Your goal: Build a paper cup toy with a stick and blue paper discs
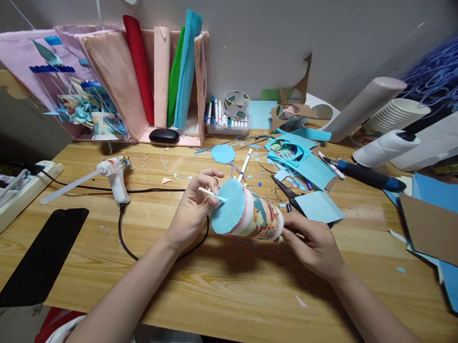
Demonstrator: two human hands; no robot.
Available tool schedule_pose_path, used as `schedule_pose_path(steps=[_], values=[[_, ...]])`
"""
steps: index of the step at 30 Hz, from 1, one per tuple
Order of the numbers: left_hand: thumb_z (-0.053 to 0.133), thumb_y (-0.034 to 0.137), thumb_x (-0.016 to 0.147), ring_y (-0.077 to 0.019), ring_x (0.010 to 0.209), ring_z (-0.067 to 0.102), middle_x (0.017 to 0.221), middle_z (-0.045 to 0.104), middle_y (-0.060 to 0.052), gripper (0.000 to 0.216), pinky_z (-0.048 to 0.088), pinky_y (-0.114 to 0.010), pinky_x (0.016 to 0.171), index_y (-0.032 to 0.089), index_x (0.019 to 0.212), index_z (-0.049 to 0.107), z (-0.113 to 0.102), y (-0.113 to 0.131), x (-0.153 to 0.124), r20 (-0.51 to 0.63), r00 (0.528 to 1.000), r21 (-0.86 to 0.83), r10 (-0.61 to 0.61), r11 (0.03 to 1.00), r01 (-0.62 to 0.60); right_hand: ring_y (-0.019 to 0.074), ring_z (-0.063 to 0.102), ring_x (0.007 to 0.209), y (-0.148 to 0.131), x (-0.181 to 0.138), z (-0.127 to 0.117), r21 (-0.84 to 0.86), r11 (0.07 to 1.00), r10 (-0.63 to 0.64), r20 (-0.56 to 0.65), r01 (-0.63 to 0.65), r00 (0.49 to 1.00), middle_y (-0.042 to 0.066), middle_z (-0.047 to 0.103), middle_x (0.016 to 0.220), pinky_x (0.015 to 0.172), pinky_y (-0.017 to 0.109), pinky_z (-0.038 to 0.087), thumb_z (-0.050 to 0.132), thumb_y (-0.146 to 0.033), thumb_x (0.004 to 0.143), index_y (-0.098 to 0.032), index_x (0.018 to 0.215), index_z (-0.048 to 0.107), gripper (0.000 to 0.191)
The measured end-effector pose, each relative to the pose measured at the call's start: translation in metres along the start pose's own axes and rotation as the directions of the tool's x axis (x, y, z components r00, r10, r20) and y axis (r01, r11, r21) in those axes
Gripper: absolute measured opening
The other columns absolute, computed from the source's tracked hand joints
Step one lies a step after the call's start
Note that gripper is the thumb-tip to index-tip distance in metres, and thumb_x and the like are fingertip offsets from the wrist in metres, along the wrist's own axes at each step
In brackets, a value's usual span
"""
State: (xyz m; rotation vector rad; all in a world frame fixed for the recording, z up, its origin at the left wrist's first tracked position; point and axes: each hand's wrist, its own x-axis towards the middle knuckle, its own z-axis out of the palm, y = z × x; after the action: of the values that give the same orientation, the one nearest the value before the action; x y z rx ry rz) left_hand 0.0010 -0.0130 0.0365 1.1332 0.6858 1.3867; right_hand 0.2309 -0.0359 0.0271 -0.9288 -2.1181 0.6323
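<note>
A patterned paper cup [264, 217] lies tilted sideways above the table, its wide end covered by a light-blue disc [230, 209]. My right hand [312, 242] grips the narrow base between thumb and fingers. At the covered end, my left hand [196, 203] pinches a thin pale stick [210, 194], whose bluish end meets the disc near its middle. Whether the stick passes through the disc cannot be seen. Behind the cup lies a white marker [246, 164], and another light-blue disc [223, 154] rests farther back.
At left are a white glue gun [116, 177] with its cord and a black phone-like slab [44, 255]. Scissors [286, 188], blue paper scraps [312, 167] and a blue-handled cutter [367, 174] lie at right. Rolled coloured paper stands in a pink box [112, 82] behind.
</note>
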Motion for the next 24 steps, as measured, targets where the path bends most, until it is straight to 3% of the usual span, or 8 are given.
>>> schedule_pose_path(steps=[16,24], values=[[0.070,0.044,0.068,-0.0132,0.089,0.047,0.101,0.049,-0.001,0.031,0.040,-0.022,0.079,0.021,0.070,0.049,0.0022,0.0016,0.0001,-0.078,0.996,-0.009,-0.047,0.999,0.047,0.0092,0.060,0.055,-0.0013,0.0006,0.0001,-0.035,0.999,0.021,-0.008,-0.021,1.000,-0.001,0.068,0.070,0.051,0.017,0.044,0.047,-0.010,0.085,-0.023,0.092,0.062,0.021],[0.066,0.047,0.071,-0.0135,0.091,0.046,0.102,0.048,-0.001,0.031,0.040,-0.022,0.080,0.022,0.074,0.048,0.0029,0.0022,-0.0012,-0.042,0.998,-0.009,-0.056,0.998,0.055,0.0089,0.061,0.058,-0.0004,0.0008,0.0000,-0.029,1.000,0.004,0.003,-0.004,1.000,-0.001,0.069,0.073,0.053,0.016,0.045,0.047,-0.008,0.084,-0.024,0.094,0.061,0.023]])
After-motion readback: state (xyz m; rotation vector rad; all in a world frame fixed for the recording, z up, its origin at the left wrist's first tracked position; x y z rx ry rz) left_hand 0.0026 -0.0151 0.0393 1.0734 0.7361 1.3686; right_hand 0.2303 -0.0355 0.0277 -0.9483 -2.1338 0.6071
